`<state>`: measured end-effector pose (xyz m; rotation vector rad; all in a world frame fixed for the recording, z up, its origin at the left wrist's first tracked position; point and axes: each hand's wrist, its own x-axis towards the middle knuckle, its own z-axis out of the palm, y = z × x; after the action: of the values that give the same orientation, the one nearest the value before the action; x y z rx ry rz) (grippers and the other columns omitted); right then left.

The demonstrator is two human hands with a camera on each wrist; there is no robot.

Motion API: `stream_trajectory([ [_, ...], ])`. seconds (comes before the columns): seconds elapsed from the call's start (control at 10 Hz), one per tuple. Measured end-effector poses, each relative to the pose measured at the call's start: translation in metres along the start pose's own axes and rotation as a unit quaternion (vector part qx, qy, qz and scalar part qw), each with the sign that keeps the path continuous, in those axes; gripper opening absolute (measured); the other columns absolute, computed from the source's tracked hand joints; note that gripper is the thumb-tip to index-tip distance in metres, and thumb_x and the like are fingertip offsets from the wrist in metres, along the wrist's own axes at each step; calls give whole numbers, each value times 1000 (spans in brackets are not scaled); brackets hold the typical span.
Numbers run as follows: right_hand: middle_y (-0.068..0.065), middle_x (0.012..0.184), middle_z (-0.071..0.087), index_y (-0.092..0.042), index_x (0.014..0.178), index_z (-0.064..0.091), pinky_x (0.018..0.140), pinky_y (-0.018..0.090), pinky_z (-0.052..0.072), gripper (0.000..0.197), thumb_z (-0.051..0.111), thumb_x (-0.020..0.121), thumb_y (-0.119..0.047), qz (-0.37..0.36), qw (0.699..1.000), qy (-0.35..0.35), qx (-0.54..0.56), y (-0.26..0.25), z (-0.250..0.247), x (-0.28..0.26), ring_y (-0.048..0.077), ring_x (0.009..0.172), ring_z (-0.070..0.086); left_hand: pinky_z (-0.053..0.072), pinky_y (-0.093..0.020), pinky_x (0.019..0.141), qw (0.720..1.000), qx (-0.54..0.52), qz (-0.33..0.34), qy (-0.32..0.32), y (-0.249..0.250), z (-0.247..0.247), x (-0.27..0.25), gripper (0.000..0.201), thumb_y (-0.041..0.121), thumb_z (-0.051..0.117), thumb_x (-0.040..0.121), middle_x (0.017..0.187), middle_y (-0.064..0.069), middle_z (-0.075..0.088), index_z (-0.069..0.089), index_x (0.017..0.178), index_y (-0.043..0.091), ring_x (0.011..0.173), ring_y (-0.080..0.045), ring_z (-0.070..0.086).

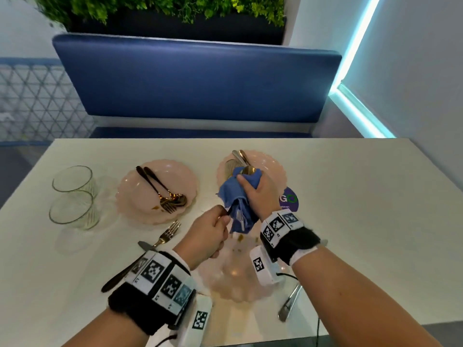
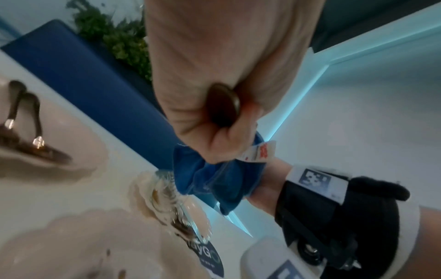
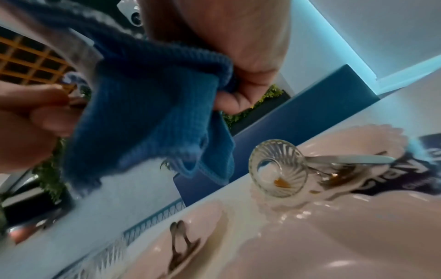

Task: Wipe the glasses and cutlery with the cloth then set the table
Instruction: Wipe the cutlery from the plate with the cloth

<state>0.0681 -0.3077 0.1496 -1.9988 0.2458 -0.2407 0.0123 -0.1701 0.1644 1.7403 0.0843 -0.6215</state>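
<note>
Over the white surface [image 1: 350, 209], the right hand [image 1: 259, 194] curls its fingers round the bunched blue cloth [image 1: 231, 194]. Two glasses [image 1: 72, 180] stand well left of the left hand [image 1: 208, 236], whose fingers grip the dark handle of a spoon [image 1: 248, 170]. Its gold bowl pokes from the cloth just beyond the right fingers.

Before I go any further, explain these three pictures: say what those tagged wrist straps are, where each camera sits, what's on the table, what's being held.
No machine here: a person's bare hands, each wrist strapped with a camera. The wide picture comes from a head camera; the other two look along each hand. The left hand grips a dark-handled utensil; the right hand wraps a blue cloth round it. On the white table lie three pink plates, two upright glasses, a gold fork and a knife.
</note>
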Motion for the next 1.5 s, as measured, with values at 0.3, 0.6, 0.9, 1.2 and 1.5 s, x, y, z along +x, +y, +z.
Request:
stream_trajectory([
  [0.3,22,84,65,-14,76,61,73,43,51,9,59,85,-17,-99,990,101,-27,-21,-9,3,36,77,60,26,-15,33,999,-29,13,-39,-6,-29,-24,23,18,34,101,46,6,43,54,94,9,36,-6,29],
  [0.6,11,92,67,-11,96,63,78,38,55,19,56,92,-28,211,924,43,317,5,4,-18,29,87,65,18,-10,37,995,-55,-9,-82,-1,-9,-17,25,20,28,102,43,8,28,43,83,12,34,-5,19],
  [0.9,15,103,63,-3,115,56,86,46,53,38,52,93,-33,213,919,99,316,6,-29,-22,32,94,62,21,-12,37,997,-12,9,-79,7,26,-15,27,18,28,102,48,1,29,44,81,13,34,-7,23],
  [1.2,9,116,67,-19,114,62,96,38,50,21,54,94,-20,126,959,-15,254,18,-65,-63,23,109,62,52,-26,56,988,-119,-45,-84,24,59,1,16,3,43,96,85,-10,63,54,94,14,66,-16,56],
  [1.5,12,100,68,-12,100,63,89,43,50,19,61,89,-28,64,997,-11,31,62,-102,-95,25,94,64,52,-18,63,981,-176,7,-83,33,125,34,26,11,42,98,78,-6,62,61,82,10,71,-13,59],
])
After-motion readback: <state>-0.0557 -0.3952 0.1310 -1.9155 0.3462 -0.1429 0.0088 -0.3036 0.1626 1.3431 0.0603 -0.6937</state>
